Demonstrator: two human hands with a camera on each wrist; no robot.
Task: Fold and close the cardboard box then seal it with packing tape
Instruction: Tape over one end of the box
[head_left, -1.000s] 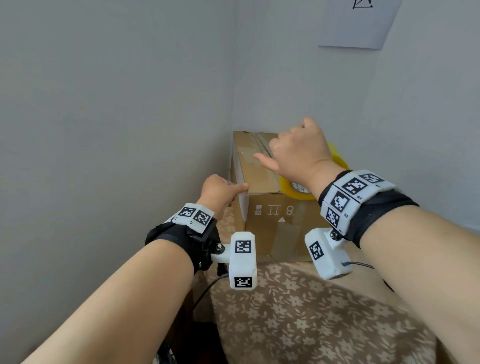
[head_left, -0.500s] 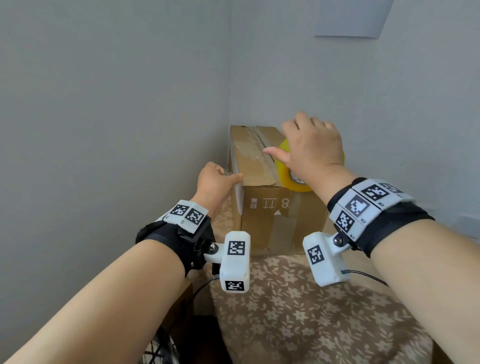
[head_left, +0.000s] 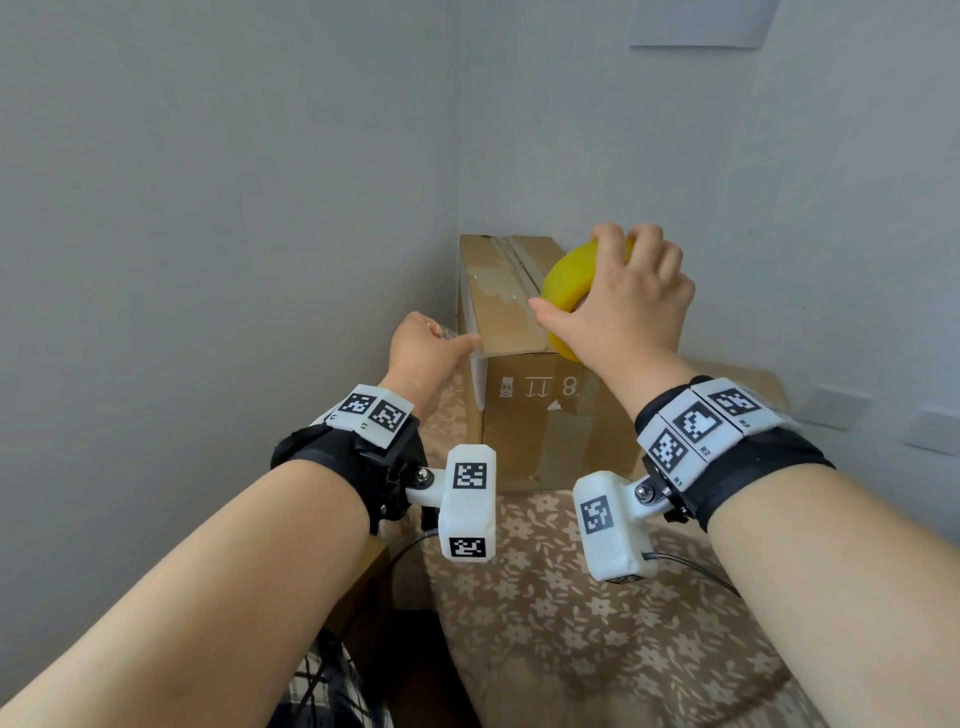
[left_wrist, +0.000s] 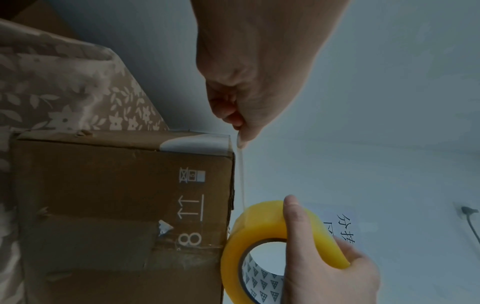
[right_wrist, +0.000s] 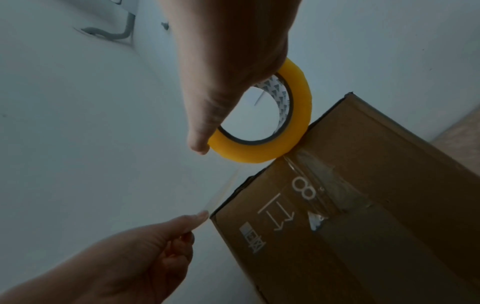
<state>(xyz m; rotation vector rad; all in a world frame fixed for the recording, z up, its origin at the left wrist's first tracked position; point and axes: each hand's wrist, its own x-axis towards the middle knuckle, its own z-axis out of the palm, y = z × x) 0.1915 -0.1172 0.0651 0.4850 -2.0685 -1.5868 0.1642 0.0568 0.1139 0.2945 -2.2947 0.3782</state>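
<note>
Box: brown cardboard box (head_left: 524, 415), flaps already down, stands on the desk with the flowered beige cloth (head_left: 597, 623), pushed into the corner of the grey walls (head_left: 208, 208).
Right hand: right hand (head_left: 621, 306) curled round the yellow roll of packing tape (head_left: 563, 278), thumb along its rim, held just above the box's near top edge.
Left hand: left hand (head_left: 423, 351) pinches the free end of the clear tape strip (left_wrist: 241, 174) between thumb and forefinger at the box's near left top corner; remaining fingers curled in.
Strip: runs taut from pinch to roll just off the top face, not yet stuck, as far as I can tell.
Doing it well: I'd judge the strip should stay tight and square to the seam, the end lowered over the edge first, then rubbed flat; slack would wrinkle it.
Edges: old tape remnants mark the top and front face.
Room: walls crowd the far and left sides; open space lies toward the person and to the right.
</note>
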